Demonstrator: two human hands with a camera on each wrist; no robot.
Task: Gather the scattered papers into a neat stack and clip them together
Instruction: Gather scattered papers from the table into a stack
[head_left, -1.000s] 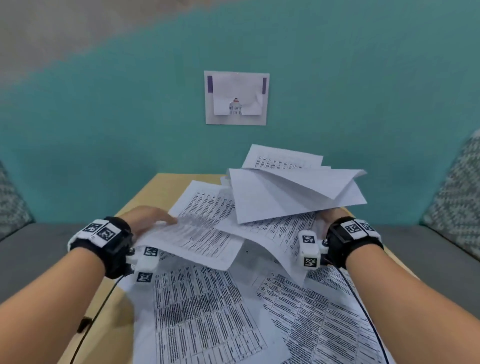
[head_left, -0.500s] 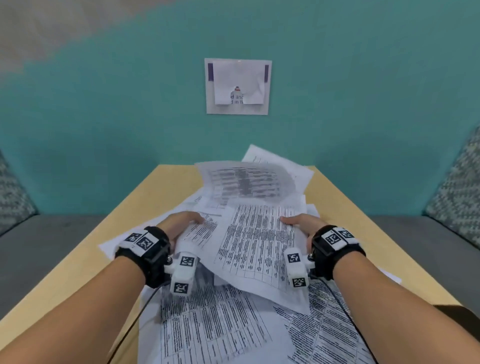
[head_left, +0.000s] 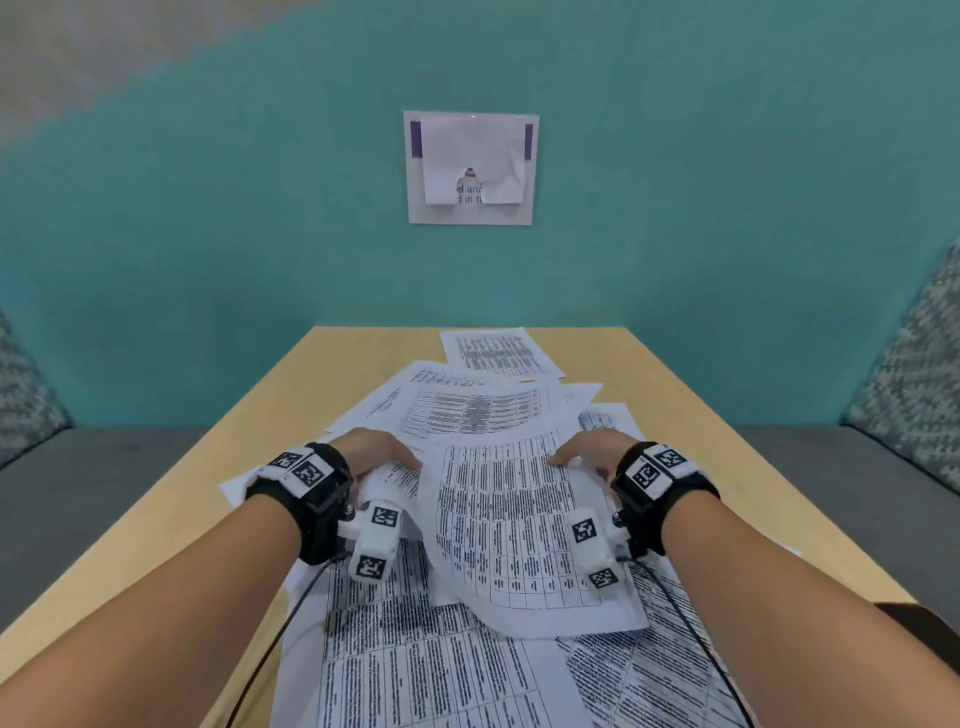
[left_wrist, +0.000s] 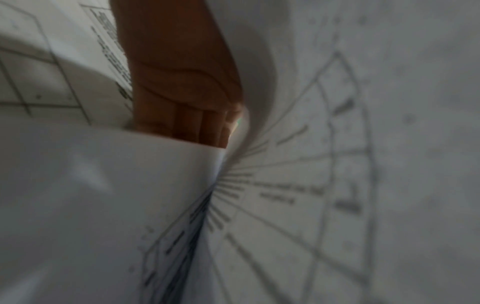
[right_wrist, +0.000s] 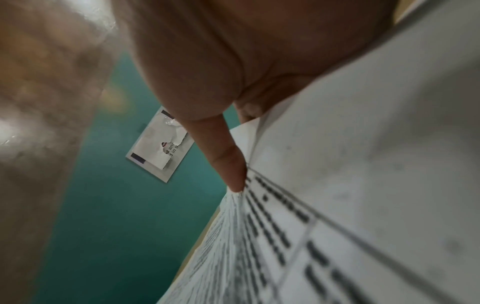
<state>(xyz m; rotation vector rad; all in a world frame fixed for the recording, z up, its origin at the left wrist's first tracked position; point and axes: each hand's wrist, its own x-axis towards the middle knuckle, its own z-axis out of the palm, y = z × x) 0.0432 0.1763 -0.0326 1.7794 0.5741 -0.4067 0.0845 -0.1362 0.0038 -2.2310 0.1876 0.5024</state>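
Item 1. My left hand (head_left: 375, 453): at the left edge of the loose heap of papers (head_left: 483, 499). In the wrist view the fingers (left_wrist: 192, 123) run straight down between two sheets, one curling over them, so I judge the hand is tucked in to scoop the pile toward the middle. Whether the thumb clamps anything I cannot tell; it is hidden.

Item 2. My right hand (head_left: 589, 451): mirrored on the right edge. The thumb (right_wrist: 228, 164) lies on top of the printed top sheet (head_left: 519, 525) and what I take to be the other fingers go out of sight beneath it, so the hand pinches that sheet's margin. Held so, I think, to steer its edge in line with the rest (both hands work as a pair of walls squeezing inward).

Item 3. Papers, placement: sheets overlap at odd angles down the middle of the wooden table (head_left: 249, 436). The top sheet bows upward between my hands. One far sheet (head_left: 496, 352) lies near the back edge, only just overlapped by the heap. Large sheets spread under my forearms at the near edge. By my judgement the gathering is about half done; no edges are squared yet.

Item 4. Containers: none in view, no tray, folder or box. No clip shows in any view either; it may be under the sheets or out of frame.

Item 5. Surroundings: teal wall with a notice (head_left: 470, 167) taped on it; grey bench seating at both sides.
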